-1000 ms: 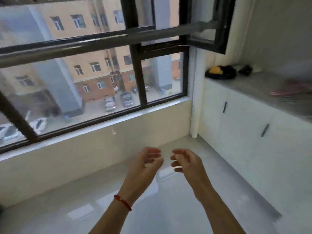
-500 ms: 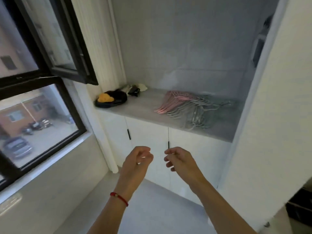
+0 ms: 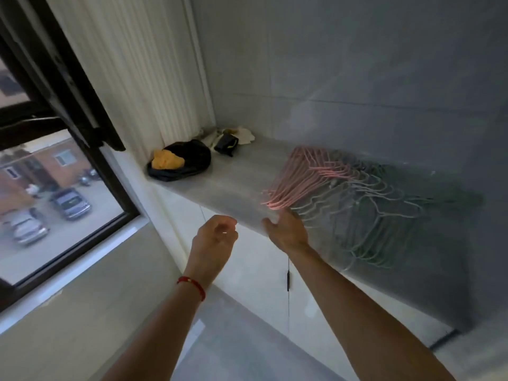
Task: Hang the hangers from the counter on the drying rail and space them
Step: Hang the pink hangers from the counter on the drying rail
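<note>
A: Hangers (image 3: 343, 188): one fanned heap, pink over grey-green, flat on counter (image 3: 233, 185), just beyond my right fingertips.

B: Hands?

A: Right hand (image 3: 287, 229): fingers spread and relaxed, holding nothing, at the counter's near edge beside the pink ends. Left hand (image 3: 214, 240): loosely curled, empty, off to the side below the edge.

B: Best approach?

A: My judgement: take only a few by the hooks, farther from my fingers, so the wires don't snag. Rail: not visible.

B: Other items?

A: Black bag (image 3: 180, 162), well beyond my left fingers.
</note>
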Available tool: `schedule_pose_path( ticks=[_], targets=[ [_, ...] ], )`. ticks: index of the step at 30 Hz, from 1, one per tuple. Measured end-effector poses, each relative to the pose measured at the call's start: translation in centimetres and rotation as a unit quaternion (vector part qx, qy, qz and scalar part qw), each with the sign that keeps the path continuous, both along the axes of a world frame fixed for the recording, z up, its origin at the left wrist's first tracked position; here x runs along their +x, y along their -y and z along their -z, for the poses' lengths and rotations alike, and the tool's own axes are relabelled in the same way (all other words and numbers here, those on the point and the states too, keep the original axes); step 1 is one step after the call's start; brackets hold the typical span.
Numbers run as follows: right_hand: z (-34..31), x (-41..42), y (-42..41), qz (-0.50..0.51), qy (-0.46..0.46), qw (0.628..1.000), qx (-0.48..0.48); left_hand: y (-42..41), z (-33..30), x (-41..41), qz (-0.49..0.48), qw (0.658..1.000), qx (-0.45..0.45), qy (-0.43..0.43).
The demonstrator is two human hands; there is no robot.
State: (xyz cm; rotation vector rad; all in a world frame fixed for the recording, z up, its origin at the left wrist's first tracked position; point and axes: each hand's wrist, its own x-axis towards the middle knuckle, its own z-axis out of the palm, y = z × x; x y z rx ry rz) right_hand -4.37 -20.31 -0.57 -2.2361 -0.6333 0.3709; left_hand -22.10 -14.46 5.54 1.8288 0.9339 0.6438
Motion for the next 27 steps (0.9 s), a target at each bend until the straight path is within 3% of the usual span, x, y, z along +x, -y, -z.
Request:
schedule_pose_path(
  ticks=[7,17,23,25,27],
  targets=[
    [2.4,11.2,-12.8,0.050,0.084,0.979,-0.181,-6.5,0.5,5.0,-0.074,0.996,-0.035,-0.031],
    [5.8,13.8,-16.3,0.081,0.112,0.962,-0.236,-9.3,2.0,6.2,-0.118,0.988,-0.077,-0.067],
    [4.7,13.7,-14.8,0.086,0.165,0.973,-0.139,-8.4,1.0,5.7,-0.112,0.990,-0.067,-0.057],
    [4.8,13.7,-14.1,0.060,0.147,0.986,-0.049,-8.0,0.5,5.0,-0.111,0.990,-0.064,-0.050],
    [4.3,13.6,-13.1,0.026,0.073,0.994,0.072,-7.3,0.2,3.8,-0.107,0.991,-0.062,-0.045]
  ],
)
